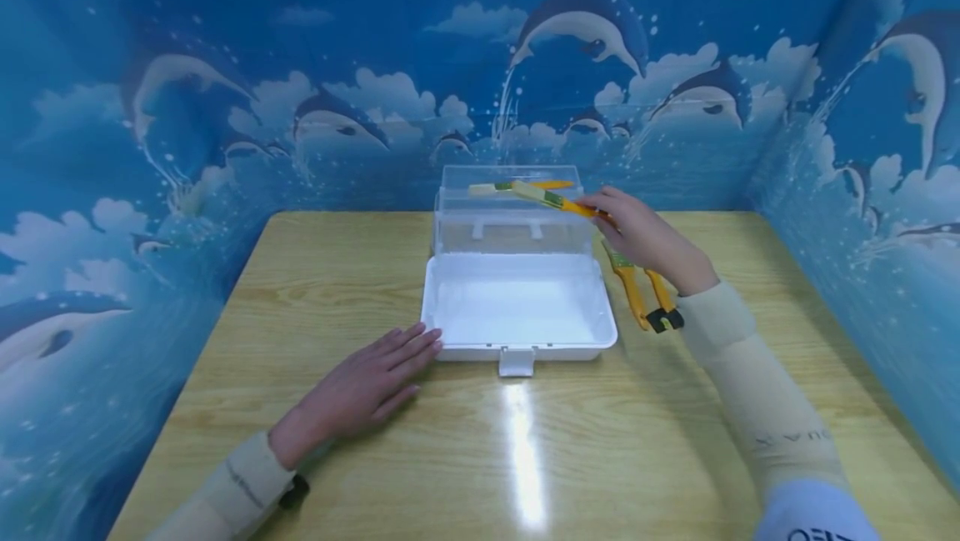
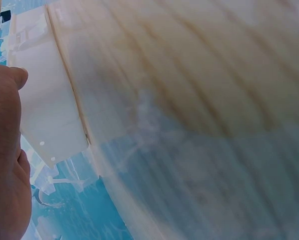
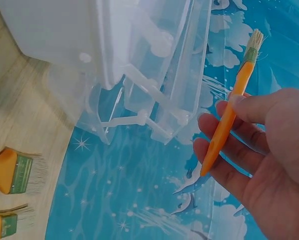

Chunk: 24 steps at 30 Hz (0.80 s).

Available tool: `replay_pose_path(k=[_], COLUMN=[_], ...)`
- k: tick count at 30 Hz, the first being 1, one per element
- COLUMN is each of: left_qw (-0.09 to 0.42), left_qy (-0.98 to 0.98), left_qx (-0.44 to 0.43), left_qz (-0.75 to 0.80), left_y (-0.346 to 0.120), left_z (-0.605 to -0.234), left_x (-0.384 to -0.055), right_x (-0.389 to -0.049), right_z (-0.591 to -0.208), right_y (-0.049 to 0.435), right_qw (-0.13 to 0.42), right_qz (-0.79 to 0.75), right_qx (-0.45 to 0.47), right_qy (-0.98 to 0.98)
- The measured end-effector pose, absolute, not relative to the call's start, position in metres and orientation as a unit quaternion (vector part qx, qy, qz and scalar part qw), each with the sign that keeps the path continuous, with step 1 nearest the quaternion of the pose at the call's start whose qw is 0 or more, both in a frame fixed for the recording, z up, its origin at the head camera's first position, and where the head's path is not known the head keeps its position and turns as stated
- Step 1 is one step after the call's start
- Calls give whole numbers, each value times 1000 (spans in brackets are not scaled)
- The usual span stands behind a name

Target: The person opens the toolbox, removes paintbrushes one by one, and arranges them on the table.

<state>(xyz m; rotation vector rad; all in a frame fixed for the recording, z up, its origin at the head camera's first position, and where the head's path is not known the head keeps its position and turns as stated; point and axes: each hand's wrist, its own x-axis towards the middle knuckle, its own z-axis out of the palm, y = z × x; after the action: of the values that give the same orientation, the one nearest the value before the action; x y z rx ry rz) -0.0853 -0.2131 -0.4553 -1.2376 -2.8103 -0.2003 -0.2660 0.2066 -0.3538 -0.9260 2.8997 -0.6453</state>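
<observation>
Head cam, brush (image 1: 553, 198) clamped in R fingers (image 1: 609, 202), bristles (image 1: 529, 190) leftward, L fingers (image 1: 409, 351) straight

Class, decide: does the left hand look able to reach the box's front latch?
Probably yes: the left hand, holding nothing, is at the near-left corner of the box, with nothing visible blocking the latch.
</observation>
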Motion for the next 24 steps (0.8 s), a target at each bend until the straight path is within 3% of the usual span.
replay_pose_path(k=[13, 24], left_qw=[66, 60], left_qy=[-903, -906], left_qx=[-419, -413], left_qz=[-72, -70], left_y=[-214, -214], left_z=[-459, -458], left_x=[-86, -86], right_x=[-263, -260], right_z=[-366, -375], right_y=[213, 222], right_qw=[-7, -3], right_qz=[-218, -237], right_qx=[-278, -248], right_qy=[936, 939])
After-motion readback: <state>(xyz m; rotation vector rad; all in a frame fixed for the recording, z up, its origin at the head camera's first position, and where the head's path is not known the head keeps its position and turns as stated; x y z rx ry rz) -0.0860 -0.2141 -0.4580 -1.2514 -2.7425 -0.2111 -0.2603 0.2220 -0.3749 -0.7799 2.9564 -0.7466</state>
